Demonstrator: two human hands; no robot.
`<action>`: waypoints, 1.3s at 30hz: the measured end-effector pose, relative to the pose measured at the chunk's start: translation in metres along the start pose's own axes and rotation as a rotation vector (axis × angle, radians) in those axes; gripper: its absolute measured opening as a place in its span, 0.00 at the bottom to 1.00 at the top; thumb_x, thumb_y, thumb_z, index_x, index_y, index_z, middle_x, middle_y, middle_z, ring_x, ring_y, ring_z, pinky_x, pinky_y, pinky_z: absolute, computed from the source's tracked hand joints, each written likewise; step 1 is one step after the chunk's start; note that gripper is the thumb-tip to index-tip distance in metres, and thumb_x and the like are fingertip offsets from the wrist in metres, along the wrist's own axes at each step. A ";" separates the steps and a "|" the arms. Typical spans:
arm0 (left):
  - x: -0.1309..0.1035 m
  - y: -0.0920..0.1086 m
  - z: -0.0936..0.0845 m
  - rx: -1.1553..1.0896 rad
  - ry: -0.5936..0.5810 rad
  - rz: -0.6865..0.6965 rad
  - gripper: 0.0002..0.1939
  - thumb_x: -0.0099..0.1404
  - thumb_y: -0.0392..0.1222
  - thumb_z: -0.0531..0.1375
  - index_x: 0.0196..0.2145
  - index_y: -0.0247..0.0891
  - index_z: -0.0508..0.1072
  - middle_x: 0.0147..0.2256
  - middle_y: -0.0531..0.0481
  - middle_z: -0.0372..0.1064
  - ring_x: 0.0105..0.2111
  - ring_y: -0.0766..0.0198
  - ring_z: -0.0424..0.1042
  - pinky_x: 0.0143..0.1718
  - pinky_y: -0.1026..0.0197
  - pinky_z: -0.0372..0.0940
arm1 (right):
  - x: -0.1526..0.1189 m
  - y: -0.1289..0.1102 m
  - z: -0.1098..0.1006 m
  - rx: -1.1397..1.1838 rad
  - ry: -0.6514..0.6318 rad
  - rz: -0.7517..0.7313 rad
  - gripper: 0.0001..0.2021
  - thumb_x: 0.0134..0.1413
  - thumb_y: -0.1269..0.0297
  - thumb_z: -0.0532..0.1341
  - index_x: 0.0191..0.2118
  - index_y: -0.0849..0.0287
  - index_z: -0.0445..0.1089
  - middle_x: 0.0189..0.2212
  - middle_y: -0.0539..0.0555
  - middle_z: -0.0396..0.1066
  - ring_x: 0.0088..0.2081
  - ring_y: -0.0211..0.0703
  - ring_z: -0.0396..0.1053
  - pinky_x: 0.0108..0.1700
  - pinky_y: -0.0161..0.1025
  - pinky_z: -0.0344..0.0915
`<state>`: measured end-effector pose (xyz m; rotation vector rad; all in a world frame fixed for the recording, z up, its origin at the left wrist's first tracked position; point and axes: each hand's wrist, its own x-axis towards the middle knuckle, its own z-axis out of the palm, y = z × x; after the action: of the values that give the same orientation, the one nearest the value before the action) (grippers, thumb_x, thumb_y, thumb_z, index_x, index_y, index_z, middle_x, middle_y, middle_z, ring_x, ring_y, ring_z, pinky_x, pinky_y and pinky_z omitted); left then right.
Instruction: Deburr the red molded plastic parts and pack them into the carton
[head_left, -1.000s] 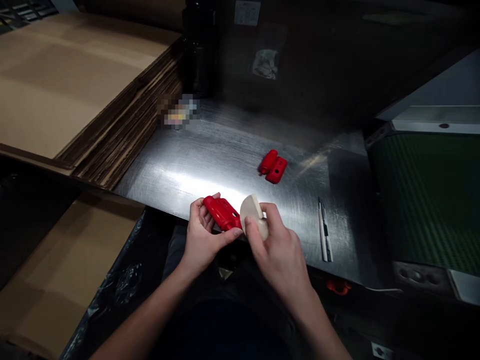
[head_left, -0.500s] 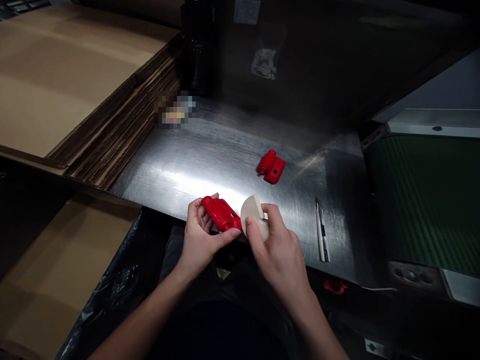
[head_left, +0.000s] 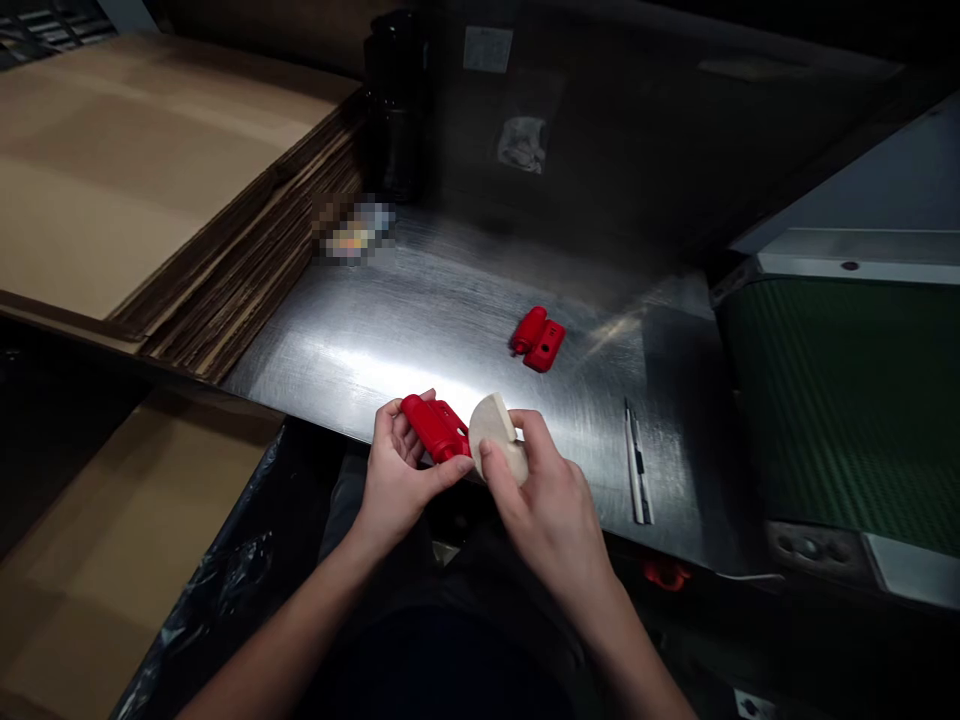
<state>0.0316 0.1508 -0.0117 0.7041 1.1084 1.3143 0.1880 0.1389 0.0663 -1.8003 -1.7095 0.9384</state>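
My left hand (head_left: 397, 480) is closed around a glossy red part (head_left: 433, 428) at the near edge of the metal table (head_left: 360, 320). Between the thumb and fingers of my right hand (head_left: 551, 500) is a pale, rounded pad (head_left: 491, 440) with a notch in its side. The pad's left edge meets the right end of the red part and covers some of it. Farther back on the table lies a second red part (head_left: 538, 340), similar in shape, with small holes in it.
Two slim pen-like tools (head_left: 637, 465) lie on the table's right side. Stacked cardboard (head_left: 172, 170) stands at the left. A green conveyor belt (head_left: 847, 400) runs at the right. A black bottle-like object (head_left: 401, 120) stands at the back, beside a dark panel.
My right hand has moved the pad slightly left, over more of the held red part's right end. The view has shifted a little.
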 end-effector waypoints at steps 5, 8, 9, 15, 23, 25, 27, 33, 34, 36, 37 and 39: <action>0.002 -0.002 -0.004 -0.032 -0.013 -0.003 0.44 0.47 0.44 0.82 0.55 0.43 0.64 0.68 0.34 0.64 0.64 0.41 0.70 0.63 0.40 0.69 | 0.005 0.006 0.001 -0.053 -0.014 0.006 0.11 0.69 0.53 0.54 0.49 0.51 0.65 0.23 0.45 0.72 0.21 0.46 0.71 0.25 0.36 0.57; 0.002 -0.003 -0.006 -0.079 0.003 -0.020 0.43 0.47 0.45 0.82 0.55 0.41 0.65 0.67 0.33 0.65 0.64 0.40 0.71 0.62 0.40 0.69 | 0.015 0.025 -0.004 -0.125 0.068 0.103 0.15 0.68 0.50 0.54 0.52 0.52 0.66 0.26 0.49 0.75 0.26 0.51 0.75 0.27 0.38 0.60; 0.002 -0.003 -0.007 -0.101 0.005 -0.027 0.42 0.48 0.46 0.81 0.55 0.41 0.65 0.67 0.33 0.66 0.64 0.40 0.71 0.62 0.40 0.69 | 0.020 0.034 -0.006 -0.098 0.060 0.119 0.16 0.69 0.47 0.54 0.53 0.51 0.66 0.29 0.50 0.77 0.28 0.52 0.76 0.28 0.39 0.62; 0.003 -0.005 -0.008 -0.161 -0.013 -0.040 0.42 0.51 0.46 0.80 0.57 0.40 0.66 0.68 0.32 0.65 0.66 0.40 0.68 0.64 0.41 0.67 | 0.044 0.076 -0.016 -0.210 0.213 0.058 0.27 0.67 0.39 0.55 0.57 0.56 0.71 0.47 0.64 0.75 0.49 0.65 0.74 0.48 0.56 0.70; -0.011 -0.002 -0.032 -0.302 -0.196 -0.098 0.44 0.57 0.54 0.77 0.65 0.38 0.68 0.67 0.32 0.67 0.68 0.34 0.65 0.70 0.36 0.60 | -0.060 0.114 0.018 0.215 0.163 0.052 0.17 0.69 0.47 0.61 0.38 0.54 0.77 0.34 0.54 0.76 0.37 0.47 0.74 0.42 0.40 0.70; -0.028 -0.008 -0.049 -0.399 -0.338 -0.185 0.45 0.60 0.60 0.75 0.68 0.38 0.69 0.67 0.33 0.68 0.68 0.33 0.66 0.72 0.37 0.57 | -0.096 0.140 0.033 0.333 0.086 0.205 0.20 0.65 0.43 0.64 0.31 0.55 0.76 0.26 0.51 0.73 0.29 0.43 0.72 0.33 0.36 0.69; -0.047 -0.019 -0.066 -0.479 -0.469 -0.293 0.50 0.58 0.64 0.74 0.70 0.39 0.67 0.66 0.34 0.70 0.68 0.33 0.66 0.71 0.37 0.59 | -0.121 0.173 0.038 0.341 0.215 0.346 0.26 0.61 0.36 0.62 0.31 0.56 0.75 0.20 0.48 0.69 0.22 0.40 0.66 0.23 0.35 0.62; -0.089 -0.071 -0.084 -0.643 -0.472 -0.654 0.41 0.66 0.67 0.67 0.67 0.38 0.72 0.66 0.34 0.71 0.69 0.33 0.65 0.71 0.34 0.57 | -0.125 0.269 0.001 0.274 0.633 0.602 0.35 0.40 0.29 0.69 0.43 0.56 0.73 0.33 0.53 0.77 0.32 0.47 0.75 0.34 0.40 0.71; -0.091 -0.079 -0.083 -0.657 -0.437 -0.700 0.40 0.68 0.66 0.66 0.66 0.37 0.73 0.65 0.34 0.71 0.69 0.33 0.65 0.71 0.34 0.56 | -0.117 0.279 -0.003 0.263 0.655 0.615 0.34 0.39 0.32 0.71 0.42 0.56 0.73 0.35 0.54 0.78 0.36 0.48 0.76 0.39 0.43 0.72; -0.091 -0.091 -0.079 -0.657 -0.352 -0.772 0.38 0.68 0.65 0.66 0.64 0.34 0.76 0.65 0.32 0.72 0.68 0.33 0.65 0.72 0.33 0.53 | -0.100 0.292 -0.003 0.234 0.694 0.637 0.28 0.45 0.36 0.71 0.39 0.57 0.74 0.35 0.53 0.78 0.39 0.48 0.76 0.45 0.47 0.72; -0.090 -0.096 -0.077 -0.642 -0.300 -0.795 0.37 0.68 0.64 0.67 0.62 0.33 0.77 0.64 0.32 0.73 0.68 0.33 0.66 0.73 0.32 0.52 | -0.093 0.295 0.001 0.218 0.720 0.649 0.26 0.48 0.37 0.71 0.36 0.57 0.73 0.33 0.52 0.76 0.39 0.48 0.75 0.46 0.48 0.72; -0.088 -0.100 -0.075 -0.604 -0.201 -0.809 0.34 0.67 0.62 0.69 0.60 0.32 0.78 0.62 0.32 0.74 0.67 0.35 0.68 0.73 0.33 0.51 | -0.086 0.293 0.009 0.189 0.792 0.665 0.26 0.50 0.36 0.69 0.31 0.57 0.69 0.30 0.52 0.74 0.39 0.50 0.74 0.47 0.50 0.72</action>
<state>0.0101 0.0347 -0.1093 -0.0812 0.6522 0.7738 0.3750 0.0234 -0.1456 -2.2205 -0.5310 0.4585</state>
